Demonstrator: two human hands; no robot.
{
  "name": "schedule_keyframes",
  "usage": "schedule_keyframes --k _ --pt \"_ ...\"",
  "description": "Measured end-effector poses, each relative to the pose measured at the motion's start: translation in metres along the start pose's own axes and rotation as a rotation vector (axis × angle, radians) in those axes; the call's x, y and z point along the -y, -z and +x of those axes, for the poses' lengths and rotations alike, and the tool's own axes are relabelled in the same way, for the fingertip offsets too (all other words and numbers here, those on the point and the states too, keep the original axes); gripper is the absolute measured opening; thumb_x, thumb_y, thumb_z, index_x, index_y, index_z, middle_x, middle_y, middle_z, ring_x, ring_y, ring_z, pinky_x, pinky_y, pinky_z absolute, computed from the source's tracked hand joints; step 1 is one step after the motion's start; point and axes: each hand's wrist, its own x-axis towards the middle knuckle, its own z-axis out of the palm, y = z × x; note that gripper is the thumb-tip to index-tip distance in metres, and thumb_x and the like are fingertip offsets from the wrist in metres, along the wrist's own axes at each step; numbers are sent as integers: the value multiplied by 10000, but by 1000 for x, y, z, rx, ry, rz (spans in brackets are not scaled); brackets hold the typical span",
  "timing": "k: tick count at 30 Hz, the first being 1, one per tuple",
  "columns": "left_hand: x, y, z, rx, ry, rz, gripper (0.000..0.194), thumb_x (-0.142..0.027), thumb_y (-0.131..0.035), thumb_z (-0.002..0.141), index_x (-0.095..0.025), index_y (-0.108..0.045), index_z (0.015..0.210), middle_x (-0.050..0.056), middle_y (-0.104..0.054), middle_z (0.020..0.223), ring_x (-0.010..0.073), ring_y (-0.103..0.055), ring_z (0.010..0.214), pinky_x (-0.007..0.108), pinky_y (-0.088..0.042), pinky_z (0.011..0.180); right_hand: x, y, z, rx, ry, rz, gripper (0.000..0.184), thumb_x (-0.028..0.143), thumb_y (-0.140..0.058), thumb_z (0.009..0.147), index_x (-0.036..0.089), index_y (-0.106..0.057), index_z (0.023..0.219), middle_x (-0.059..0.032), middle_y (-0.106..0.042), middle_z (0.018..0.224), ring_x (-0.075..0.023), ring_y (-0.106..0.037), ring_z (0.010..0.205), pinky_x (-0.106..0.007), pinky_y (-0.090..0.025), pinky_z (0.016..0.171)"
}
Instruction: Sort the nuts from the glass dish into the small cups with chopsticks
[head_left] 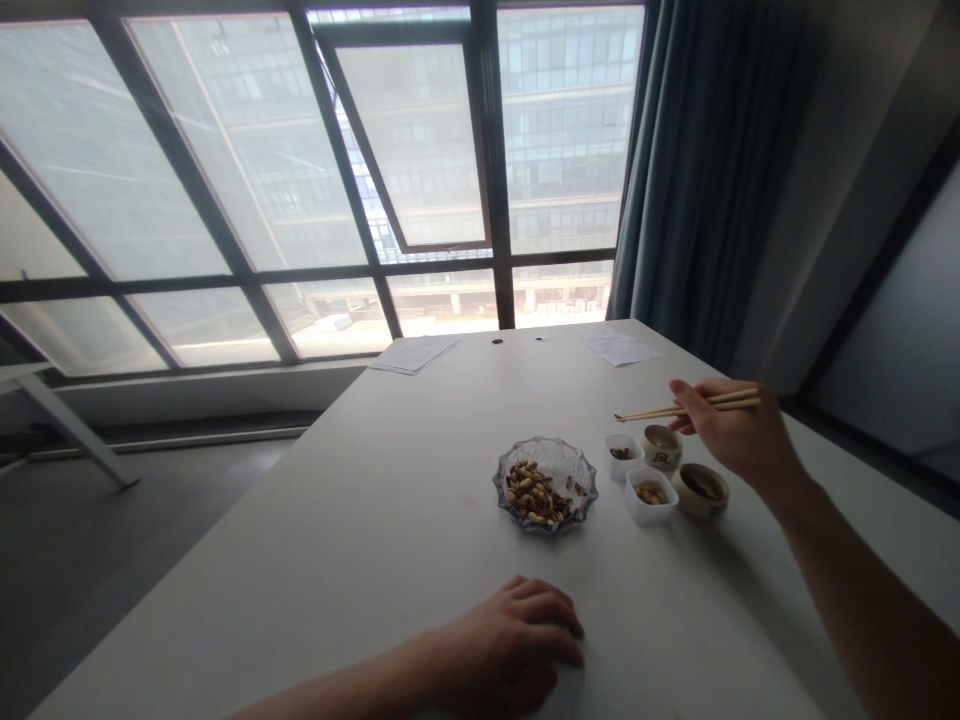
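Observation:
My right hand point(720, 425) is closed around a pair of wooden chopsticks point(652, 412), held above the small containers. A tiny dark bit shows at their tips; its kind is too small to tell. Below are two white plastic cups: the farther cup point(622, 470) holds dark pieces, the nearer cup point(651, 512) tan ones. Right of them stand two beige ceramic cups, a farther one point(661, 458) with a dark character and a nearer one point(712, 508) with dark contents. A scalloped glass bowl point(581, 460) holds mixed brown and tan pieces. My left hand point(521, 635) rests on the table nearer me, fingers loosely bent, holding nothing.
The white table point(360, 560) stretches toward the windows. White papers point(415, 354) lie at its far left corner and more papers point(619, 347) at the far right. Another table's leg point(79, 430) stands at the left. A dark curtain point(697, 180) hangs behind the right side.

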Motion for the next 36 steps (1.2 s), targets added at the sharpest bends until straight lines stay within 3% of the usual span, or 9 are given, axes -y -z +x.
schedule_keyframes --k 8,13,18,25,29,36 --pt "1 -1 0 -2 -7 9 370 -160 -653 933 -266 -635 1287 78 -696 1356 268 -604 1353 427 -431 1198 -11 -1 5 121 -32 -128 450 533 -727 937 231 -701 604 -51 -719 525 -254 -746 478 -284 -551 431" --pt "0 0 1 -4 -5 10 383 -144 -647 924 -269 -632 1287 73 -696 1358 260 -612 1342 420 -431 1195 -8 -8 0 151 -72 84 404 572 -777 902 226 -743 696 -67 -775 643 -272 -782 565 -303 -617 486" --pt "0 0 1 10 11 14 379 -146 -651 930 -272 -636 1287 78 -691 1368 272 -599 1361 433 -422 1205 4 -31 -18 403 -14 264 432 612 -769 914 202 -775 777 -86 -804 735 -244 -791 660 -289 -635 585" --pt "2 -2 1 -8 -9 24 376 -161 -658 934 -274 -623 1291 65 -692 1364 257 -603 1352 408 -421 1203 3 -78 -45 607 160 354 438 597 -702 980 189 -787 846 -57 -766 759 -180 -717 645 -270 -583 616" --pt "1 -3 2 6 7 31 363 -162 -665 934 -275 -628 1278 70 -692 1360 266 -606 1347 416 -432 1195 -7 -92 -50 626 225 358 437 588 -674 1006 193 -789 858 -53 -746 782 -166 -694 659 -268 -566 639" --pt "1 -2 2 -5 -12 21 349 -177 -646 946 -271 -630 1282 82 -697 1348 274 -615 1333 428 -444 1183 -11 -96 -50 618 245 308 434 588 -667 1009 206 -803 856 -51 -752 760 -175 -677 676 -284 -539 664"
